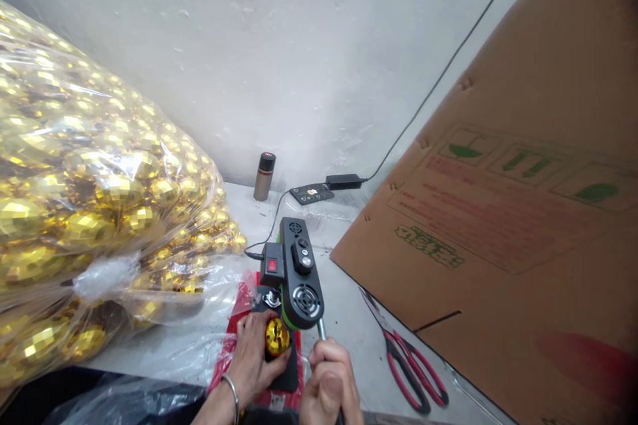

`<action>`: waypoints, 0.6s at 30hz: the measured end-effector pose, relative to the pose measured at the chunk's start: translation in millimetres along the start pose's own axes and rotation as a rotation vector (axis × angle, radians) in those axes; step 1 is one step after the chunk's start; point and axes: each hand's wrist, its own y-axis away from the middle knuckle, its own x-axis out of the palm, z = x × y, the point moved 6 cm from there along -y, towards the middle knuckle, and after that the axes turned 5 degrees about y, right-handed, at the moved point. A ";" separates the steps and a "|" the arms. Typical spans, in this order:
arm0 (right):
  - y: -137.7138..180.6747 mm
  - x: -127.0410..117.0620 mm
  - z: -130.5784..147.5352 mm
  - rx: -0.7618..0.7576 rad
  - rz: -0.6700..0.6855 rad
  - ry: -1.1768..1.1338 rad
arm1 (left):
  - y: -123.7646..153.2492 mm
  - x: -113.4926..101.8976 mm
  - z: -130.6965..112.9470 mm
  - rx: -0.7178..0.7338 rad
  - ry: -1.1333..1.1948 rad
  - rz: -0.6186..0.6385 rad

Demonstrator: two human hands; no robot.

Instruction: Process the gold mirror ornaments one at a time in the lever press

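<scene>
Gold faceted ball (277, 337): pinched in grip of left hand (253, 350), just left of near end of black electric machine (302, 272). Metal rod (321, 329): clasped in right hand (331, 380), long axis pointed toward same end.

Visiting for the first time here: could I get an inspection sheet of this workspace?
Surface: pale grey worktop, red plastic sheet partly covering it.
Job's things: shiny gold faceted ball; black-and-green machine with a silver metal lever.
Clutter: red-and-black metal scissors; gold-coloured cylindrical can, black-capped, upright.
Hands: left hand has fingers around the ball; right hand grips the lever.
Cables: dark cable rises from a black rectangular adapter.
Surroundings: clear plastic bag of gold balls, left; brown cardboard box, right.
</scene>
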 end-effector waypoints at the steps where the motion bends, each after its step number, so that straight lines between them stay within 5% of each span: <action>1: 0.5 -0.3 -0.9 -0.002 0.000 0.002 | -0.1 0.5 0.1 0.004 0.004 0.004; 18: 1.5 0.8 -5.3 -0.051 0.037 -0.013 | -1.5 -2.3 -1.2 -0.012 0.017 -0.004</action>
